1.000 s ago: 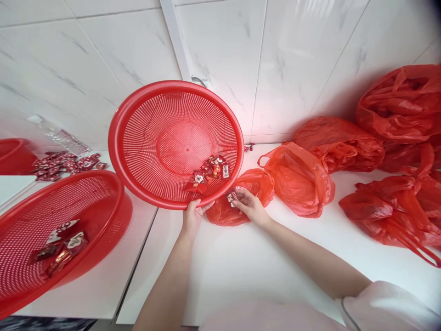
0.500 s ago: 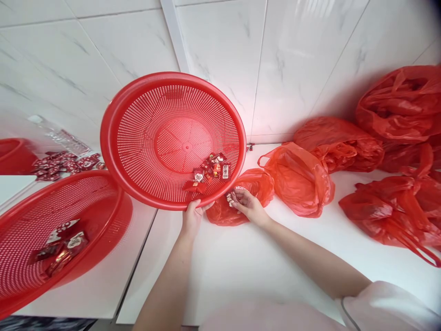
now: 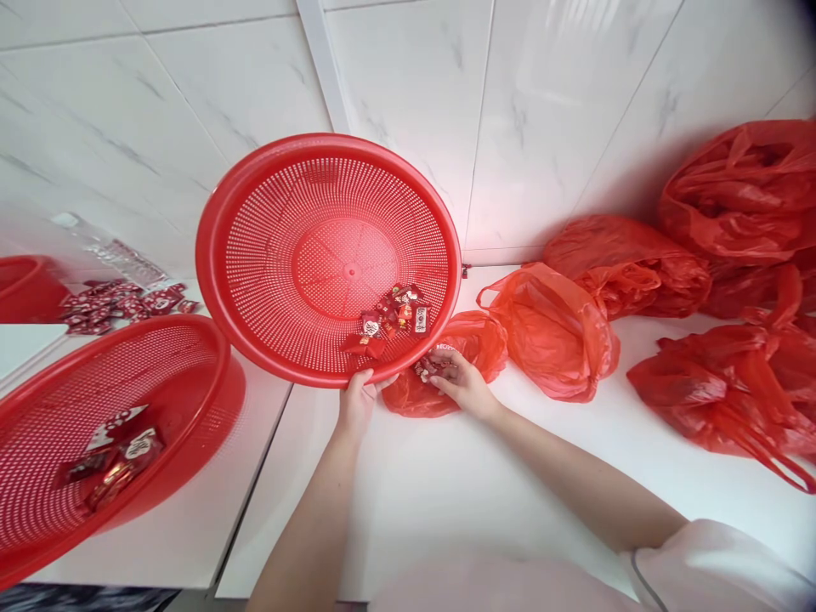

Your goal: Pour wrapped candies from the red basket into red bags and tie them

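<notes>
A round red plastic colander basket (image 3: 331,183) is tilted toward me, its lower rim gripped by my left hand (image 3: 358,404). Several small red wrapped candies (image 3: 395,319) lie bunched at the lower right of its inside. My right hand (image 3: 464,384) is closed around red-wrapped candies (image 3: 428,367) with white print, just below the basket's rim. Beneath these fingers stands an open red plastic bag (image 3: 488,344) on the white table; what is in it is mostly hidden by the basket and my hand.
A second red basket (image 3: 217,374) with a few wrapped packets (image 3: 124,450) stands at the left. Behind it lie a pile of red packets (image 3: 105,306) and a clear plastic bottle (image 3: 121,255). Red bags (image 3: 552,331), several of them full, line the right side against the tiled wall (image 3: 408,85).
The basket has shifted slightly to the right, with the candies inside it. My right hand stays nearly in place, and the candies at its fingertips have turned a little.
</notes>
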The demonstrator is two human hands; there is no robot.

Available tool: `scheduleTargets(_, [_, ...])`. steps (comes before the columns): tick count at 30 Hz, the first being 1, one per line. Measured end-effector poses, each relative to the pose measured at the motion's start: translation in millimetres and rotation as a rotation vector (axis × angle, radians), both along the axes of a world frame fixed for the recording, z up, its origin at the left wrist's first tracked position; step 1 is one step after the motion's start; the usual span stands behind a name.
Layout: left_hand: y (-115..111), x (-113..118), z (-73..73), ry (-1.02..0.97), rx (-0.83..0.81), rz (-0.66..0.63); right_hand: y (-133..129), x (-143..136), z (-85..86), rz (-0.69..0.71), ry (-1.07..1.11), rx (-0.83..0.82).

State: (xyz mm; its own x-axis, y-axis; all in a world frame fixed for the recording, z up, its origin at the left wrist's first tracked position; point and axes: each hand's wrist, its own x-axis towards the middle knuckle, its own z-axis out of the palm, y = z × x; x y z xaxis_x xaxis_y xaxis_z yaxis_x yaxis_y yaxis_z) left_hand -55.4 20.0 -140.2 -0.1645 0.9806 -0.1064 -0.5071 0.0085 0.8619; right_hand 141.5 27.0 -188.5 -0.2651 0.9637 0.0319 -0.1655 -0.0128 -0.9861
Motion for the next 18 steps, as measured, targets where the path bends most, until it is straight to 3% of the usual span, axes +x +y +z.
scheduleTargets(10, [-0.3,0.8,1.3,0.005,-0.015,0.008,0.3,-0.3,-7.9,0.0,-0.092,0.135])
scheduleTargets(18, [-0.3,1.4,0.9,0.026,-0.015,0.006,0.6,-1.0,-8.2,0.037,-0.099,0.124])
